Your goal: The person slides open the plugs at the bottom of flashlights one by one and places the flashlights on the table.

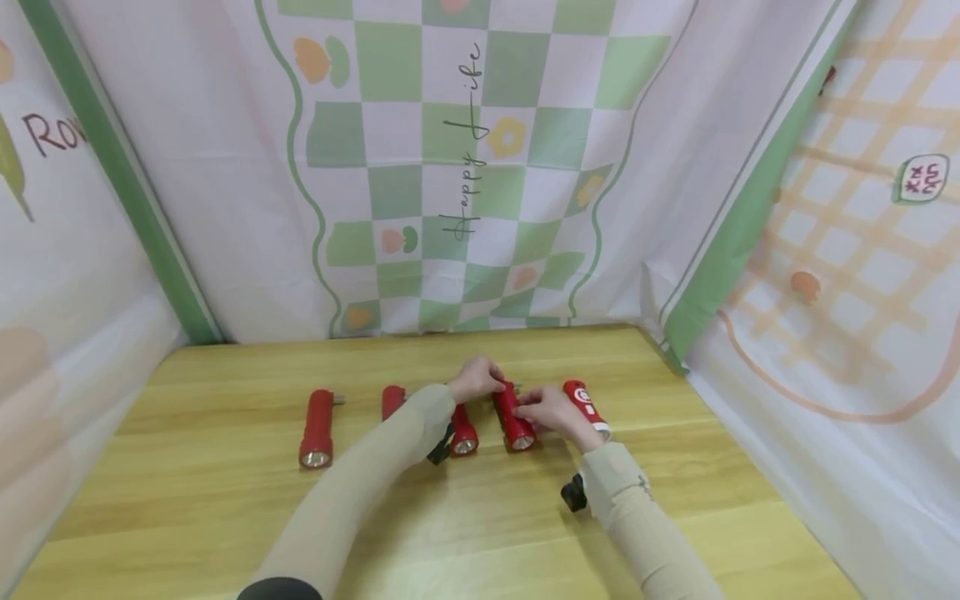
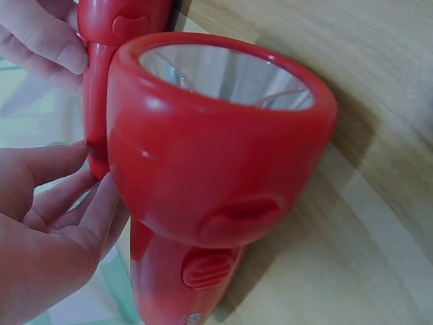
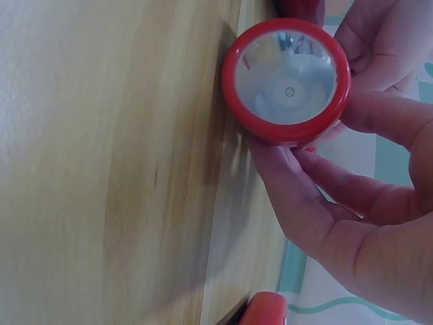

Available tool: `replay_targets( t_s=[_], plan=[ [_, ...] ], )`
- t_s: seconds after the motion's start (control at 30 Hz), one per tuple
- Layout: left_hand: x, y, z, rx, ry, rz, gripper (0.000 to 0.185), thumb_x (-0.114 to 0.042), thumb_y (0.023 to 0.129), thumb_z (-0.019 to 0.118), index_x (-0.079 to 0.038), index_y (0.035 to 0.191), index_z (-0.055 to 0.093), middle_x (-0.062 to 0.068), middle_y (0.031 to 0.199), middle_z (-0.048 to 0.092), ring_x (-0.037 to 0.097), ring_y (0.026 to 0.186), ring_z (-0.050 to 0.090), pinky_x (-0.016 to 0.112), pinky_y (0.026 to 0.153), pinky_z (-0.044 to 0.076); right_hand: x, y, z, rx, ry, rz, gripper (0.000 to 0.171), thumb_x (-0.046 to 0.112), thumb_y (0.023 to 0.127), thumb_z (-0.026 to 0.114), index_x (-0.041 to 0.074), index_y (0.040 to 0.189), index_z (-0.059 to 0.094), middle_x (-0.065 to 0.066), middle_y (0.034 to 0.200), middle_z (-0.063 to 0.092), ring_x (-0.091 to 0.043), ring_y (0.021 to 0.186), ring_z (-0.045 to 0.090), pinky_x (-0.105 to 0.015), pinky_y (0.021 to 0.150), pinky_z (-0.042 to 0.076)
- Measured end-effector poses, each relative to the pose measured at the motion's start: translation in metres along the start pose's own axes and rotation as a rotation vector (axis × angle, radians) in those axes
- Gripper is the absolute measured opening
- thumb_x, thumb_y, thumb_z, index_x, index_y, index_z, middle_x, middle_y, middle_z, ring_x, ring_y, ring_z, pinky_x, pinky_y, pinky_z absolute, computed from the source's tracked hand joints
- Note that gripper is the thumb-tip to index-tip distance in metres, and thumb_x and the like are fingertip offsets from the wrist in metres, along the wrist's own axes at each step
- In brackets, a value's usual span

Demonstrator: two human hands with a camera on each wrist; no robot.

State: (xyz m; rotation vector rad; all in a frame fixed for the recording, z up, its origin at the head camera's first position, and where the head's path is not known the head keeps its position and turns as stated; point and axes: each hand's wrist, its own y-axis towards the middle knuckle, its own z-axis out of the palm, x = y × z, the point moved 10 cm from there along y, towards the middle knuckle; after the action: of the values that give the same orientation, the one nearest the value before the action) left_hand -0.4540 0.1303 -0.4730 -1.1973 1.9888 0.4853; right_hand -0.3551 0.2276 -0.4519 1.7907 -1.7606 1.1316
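Note:
Several red flashlights lie in a row on the wooden table (image 1: pixel 225 500). Both hands hold the fourth flashlight (image 1: pixel 517 429) from the left. My left hand (image 1: pixel 476 379) curls over its far tail end, and my right hand (image 1: pixel 551 410) grips its body from the right. In the right wrist view its round lens (image 3: pixel 287 78) faces the camera, with the fingers (image 3: pixel 318 183) of my right hand wrapped around the head. In the left wrist view the left fingertips (image 2: pixel 101 203) touch the held flashlight (image 2: pixel 98 115), which lies behind a neighbouring flashlight head (image 2: pixel 223 135).
Other flashlights lie at the far left (image 1: pixel 317 429), half hidden by my left arm (image 1: pixel 392 400), beside my left wrist (image 1: pixel 463 437) and right of my hands (image 1: pixel 587 406). Patterned cloth walls (image 1: pixel 465 167) enclose the table on three sides.

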Motion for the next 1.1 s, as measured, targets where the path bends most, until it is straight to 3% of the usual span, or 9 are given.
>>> replay_targets(
  t_s=[0.1, 0.13, 0.33, 0.53, 0.83, 1.1],
  plan=[
    [-0.005, -0.005, -0.002, -0.002, -0.011, -0.007, 0.020, -0.009, 0.084, 0.075, 0.000, 0.102, 0.075, 0.014, 0.100, 0.076, 0.021, 0.091, 0.071, 0.027, 0.082, 0.058, -0.001, 0.001, 0.000, -0.002, 0.011, 0.008, 0.032, 0.014, 0.096, 0.062, -0.007, 0.121, 0.063, -0.022, 0.113, 0.070, -0.016, 0.084, 0.067, -0.038, 0.078, 0.062],
    [-0.014, -0.016, -0.006, 0.008, -0.008, -0.048, 0.022, -0.004, 0.084, 0.073, 0.003, 0.105, 0.073, 0.017, 0.105, 0.075, 0.025, 0.096, 0.070, 0.030, 0.086, 0.058, 0.000, 0.001, -0.001, -0.002, 0.009, 0.003, 0.032, 0.014, 0.096, 0.062, -0.008, 0.120, 0.063, -0.022, 0.112, 0.070, -0.016, 0.083, 0.067, -0.038, 0.078, 0.062],
    [-0.032, -0.033, -0.014, -0.034, 0.043, -0.010, 0.020, -0.005, 0.089, 0.068, 0.005, 0.106, 0.072, 0.019, 0.105, 0.075, 0.026, 0.095, 0.070, 0.027, 0.082, 0.057, -0.001, 0.001, -0.001, -0.002, 0.008, -0.003, 0.033, 0.014, 0.096, 0.063, -0.008, 0.120, 0.064, -0.022, 0.110, 0.071, -0.016, 0.081, 0.067, -0.040, 0.079, 0.061],
    [-0.031, -0.035, -0.015, -0.029, 0.070, 0.009, 0.020, -0.008, 0.090, 0.069, 0.005, 0.104, 0.073, 0.019, 0.103, 0.075, 0.024, 0.088, 0.068, 0.025, 0.076, 0.055, -0.003, 0.000, -0.002, -0.006, 0.010, 0.005, 0.034, 0.016, 0.096, 0.062, -0.007, 0.121, 0.064, -0.022, 0.111, 0.071, -0.015, 0.081, 0.068, -0.039, 0.079, 0.062],
    [-0.027, -0.038, -0.024, -0.051, 0.052, 0.001, 0.026, -0.009, 0.090, 0.067, 0.007, 0.110, 0.071, 0.021, 0.113, 0.073, 0.031, 0.107, 0.068, 0.037, 0.095, 0.057, -0.003, -0.008, -0.008, -0.005, 0.060, -0.003, 0.039, 0.012, 0.097, 0.059, -0.013, 0.126, 0.057, -0.027, 0.112, 0.069, -0.026, 0.092, 0.071, -0.046, 0.085, 0.060],
    [-0.037, -0.043, -0.036, -0.091, 0.003, -0.001, 0.031, -0.012, 0.092, 0.066, 0.006, 0.118, 0.067, 0.022, 0.119, 0.070, 0.033, 0.111, 0.067, 0.039, 0.098, 0.055, -0.004, -0.012, -0.023, -0.050, 0.036, 0.015, 0.044, 0.015, 0.097, 0.060, -0.013, 0.130, 0.054, -0.030, 0.116, 0.067, -0.035, 0.098, 0.070, -0.043, 0.085, 0.061]
  ],
)
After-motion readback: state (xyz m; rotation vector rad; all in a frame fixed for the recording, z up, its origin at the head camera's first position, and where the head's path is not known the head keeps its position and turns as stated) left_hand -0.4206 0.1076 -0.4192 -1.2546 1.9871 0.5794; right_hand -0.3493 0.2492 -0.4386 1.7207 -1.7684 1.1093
